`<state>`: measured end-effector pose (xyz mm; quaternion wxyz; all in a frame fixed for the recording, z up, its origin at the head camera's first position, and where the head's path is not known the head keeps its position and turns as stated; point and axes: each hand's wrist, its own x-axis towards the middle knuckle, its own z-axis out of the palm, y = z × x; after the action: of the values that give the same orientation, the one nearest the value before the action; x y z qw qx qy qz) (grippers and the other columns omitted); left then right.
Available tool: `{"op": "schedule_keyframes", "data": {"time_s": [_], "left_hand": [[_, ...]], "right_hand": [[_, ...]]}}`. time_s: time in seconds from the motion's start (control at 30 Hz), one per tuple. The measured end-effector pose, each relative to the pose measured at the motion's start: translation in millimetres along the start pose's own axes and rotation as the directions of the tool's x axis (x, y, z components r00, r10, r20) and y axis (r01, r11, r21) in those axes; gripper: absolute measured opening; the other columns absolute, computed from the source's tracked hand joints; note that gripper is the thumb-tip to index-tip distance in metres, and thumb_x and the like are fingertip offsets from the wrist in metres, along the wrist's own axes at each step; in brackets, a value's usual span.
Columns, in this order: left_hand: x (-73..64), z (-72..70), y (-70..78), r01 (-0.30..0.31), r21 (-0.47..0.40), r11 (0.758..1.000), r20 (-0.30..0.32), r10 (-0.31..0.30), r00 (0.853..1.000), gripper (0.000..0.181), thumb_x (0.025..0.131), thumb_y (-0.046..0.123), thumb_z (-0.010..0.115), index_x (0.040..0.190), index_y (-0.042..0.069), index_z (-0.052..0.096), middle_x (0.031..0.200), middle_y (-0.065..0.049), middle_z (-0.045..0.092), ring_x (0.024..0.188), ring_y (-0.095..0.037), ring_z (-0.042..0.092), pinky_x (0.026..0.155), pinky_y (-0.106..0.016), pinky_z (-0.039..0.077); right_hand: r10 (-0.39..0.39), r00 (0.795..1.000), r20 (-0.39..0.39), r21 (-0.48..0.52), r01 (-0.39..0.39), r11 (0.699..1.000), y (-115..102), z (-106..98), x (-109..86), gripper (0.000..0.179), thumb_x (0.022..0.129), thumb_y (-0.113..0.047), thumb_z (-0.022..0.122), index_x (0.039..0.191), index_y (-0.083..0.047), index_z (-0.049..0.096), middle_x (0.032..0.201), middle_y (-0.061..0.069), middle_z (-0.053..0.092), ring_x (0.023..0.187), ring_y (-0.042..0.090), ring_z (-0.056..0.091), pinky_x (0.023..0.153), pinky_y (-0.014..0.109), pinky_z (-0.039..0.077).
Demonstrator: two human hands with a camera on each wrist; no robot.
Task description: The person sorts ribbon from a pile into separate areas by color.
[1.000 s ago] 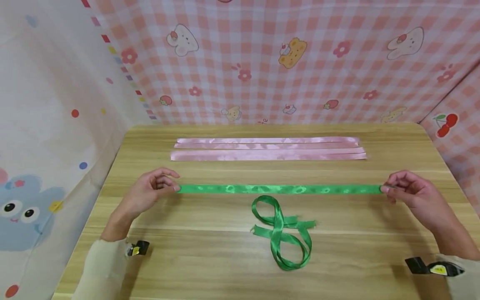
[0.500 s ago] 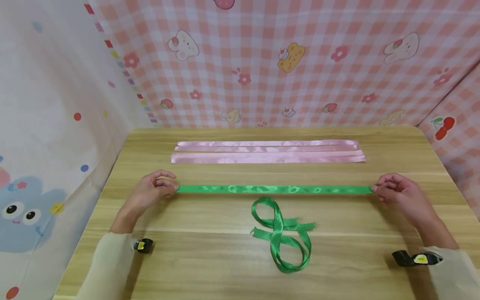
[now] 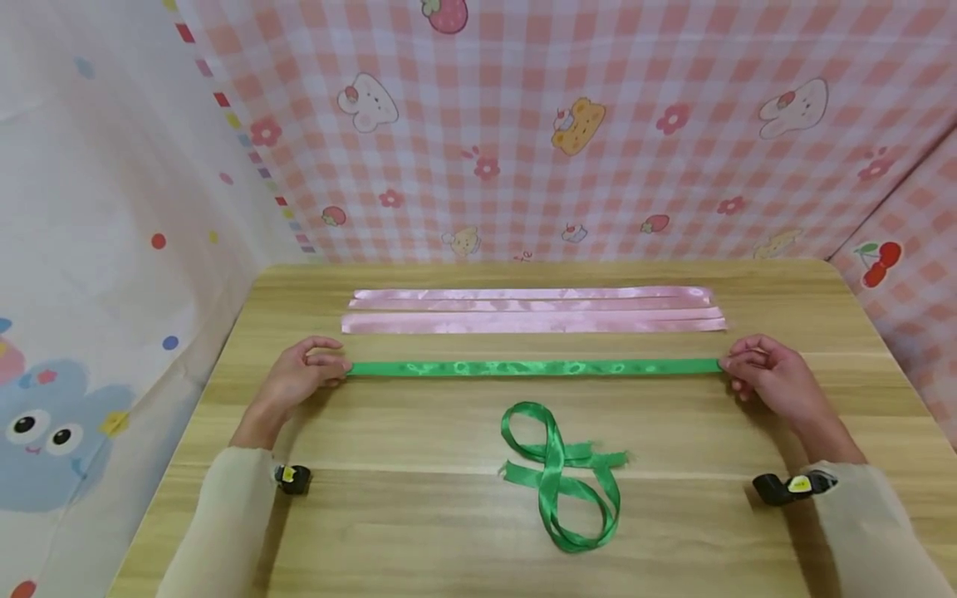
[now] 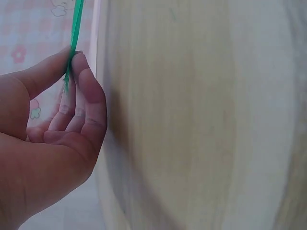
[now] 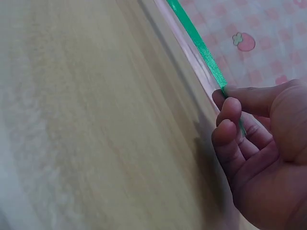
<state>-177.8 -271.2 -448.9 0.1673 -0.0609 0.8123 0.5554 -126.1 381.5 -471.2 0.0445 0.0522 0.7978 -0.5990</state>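
Note:
A shiny green ribbon is stretched straight from side to side above the table, held at both ends. My left hand pinches its left end between thumb and index finger, and a short frayed tip shows past the thumb in the left wrist view. At the other end, my right hand pinches the ribbon, with its end poking out behind the fingers in the right wrist view. Behind it, several pink ribbons lie flat in parallel rows. Nearer me, a looped green ribbon lies loosely crossed over itself with its ends frayed.
The wooden table has rounded back corners. A pink checked cloth hangs behind it, and a white patterned cloth hangs on the left. Black wrist cameras sit at both cuffs.
My right hand has moved left, and the ribbon's visible span has shortened. Both hands have shifted farther back toward the pink ribbons, which stay where they lay. The head view has tilted slightly up.

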Motion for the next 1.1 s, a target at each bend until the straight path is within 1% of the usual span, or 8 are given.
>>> {"op": "schedule_keyframes", "data": {"time_s": [0.1, 0.27, 0.47, 0.67, 0.87, 1.0, 1.1], "left_hand": [[1.7, -0.8, -0.4, 0.022, -0.001, 1.0, -0.003, -0.022, 1.0, 0.05, 0.095, 0.008, 0.066, 0.137, -0.004, 0.042, 0.092, 0.011, 0.073, 0.083, -0.004, 0.067, 0.078, -0.023, 0.056], [4.8, -0.1, -1.8, 0.07, 0.002, 0.998, -0.026, -0.07, 0.997, 0.053, 0.094, 0.015, 0.069, 0.138, -0.001, 0.043, 0.092, 0.013, 0.073, 0.082, -0.003, 0.066, 0.076, -0.021, 0.055], [7.9, -0.9, -5.1, 0.096, 0.009, 0.995, -0.044, -0.095, 0.994, 0.055, 0.092, 0.021, 0.072, 0.137, 0.0, 0.046, 0.094, 0.013, 0.071, 0.084, -0.002, 0.064, 0.078, -0.019, 0.054], [6.9, -1.3, -4.6, 0.122, 0.014, 0.992, -0.041, -0.121, 0.992, 0.062, 0.091, 0.024, 0.074, 0.14, 0.001, 0.045, 0.097, 0.011, 0.07, 0.087, -0.003, 0.065, 0.081, -0.019, 0.054], [6.4, -0.1, -2.8, 0.14, 0.012, 0.99, -0.047, -0.14, 0.989, 0.067, 0.09, 0.026, 0.075, 0.143, 0.002, 0.042, 0.1, 0.009, 0.069, 0.088, -0.005, 0.064, 0.082, -0.02, 0.053], [6.9, 0.9, -1.7, 0.139, 0.003, 0.99, -0.058, -0.139, 0.989, 0.066, 0.091, 0.026, 0.074, 0.142, 0.002, 0.04, 0.098, 0.011, 0.07, 0.087, -0.005, 0.064, 0.081, -0.02, 0.053], [7.0, 1.9, -1.3, 0.141, -0.006, 0.99, -0.067, -0.141, 0.988, 0.065, 0.091, 0.026, 0.074, 0.142, 0.001, 0.04, 0.097, 0.012, 0.07, 0.087, -0.004, 0.064, 0.081, -0.019, 0.053]], "right_hand": [[0.017, 1.0, -0.01, 0.063, -0.017, 0.998, 3.0, 0.5, 3.8, 0.017, 0.096, -0.01, 0.065, 0.102, -0.004, 0.051, 0.071, -0.007, 0.066, 0.056, 0.008, 0.055, 0.049, 0.024, 0.049], [0.04, 0.999, -0.033, 0.125, -0.035, 0.992, 6.7, 0.7, 6.0, 0.017, 0.095, -0.007, 0.066, 0.1, -0.005, 0.051, 0.066, -0.006, 0.063, 0.052, 0.008, 0.051, 0.045, 0.022, 0.045], [0.025, 0.998, -0.059, 0.105, -0.018, 0.994, 8.5, 2.3, 8.2, 0.016, 0.095, -0.007, 0.066, 0.099, -0.005, 0.05, 0.063, -0.008, 0.06, 0.049, 0.006, 0.047, 0.042, 0.021, 0.041], [0.019, 0.998, -0.064, 0.098, -0.013, 0.995, 9.8, 4.6, 10.7, 0.015, 0.095, -0.007, 0.065, 0.099, -0.006, 0.051, 0.068, -0.012, 0.065, 0.048, 0.003, 0.046, 0.041, 0.019, 0.039], [0.046, 0.996, -0.071, 0.06, -0.041, 0.997, 9.4, 2.9, 10.4, 0.016, 0.095, -0.01, 0.067, 0.1, -0.008, 0.051, 0.064, -0.013, 0.062, 0.048, 0.003, 0.046, 0.042, 0.02, 0.039], [0.067, 0.995, -0.075, 0.038, -0.064, 0.997, 8.0, 0.7, 9.7, 0.018, 0.095, -0.013, 0.068, 0.102, -0.01, 0.052, 0.064, -0.013, 0.061, 0.049, 0.003, 0.046, 0.042, 0.02, 0.039], [0.082, 0.994, -0.075, 0.042, -0.079, 0.996, 7.6, 0.2, 10.0, 0.019, 0.094, -0.013, 0.068, 0.103, -0.01, 0.052, 0.065, -0.014, 0.061, 0.05, 0.003, 0.046, 0.043, 0.019, 0.039]]}}
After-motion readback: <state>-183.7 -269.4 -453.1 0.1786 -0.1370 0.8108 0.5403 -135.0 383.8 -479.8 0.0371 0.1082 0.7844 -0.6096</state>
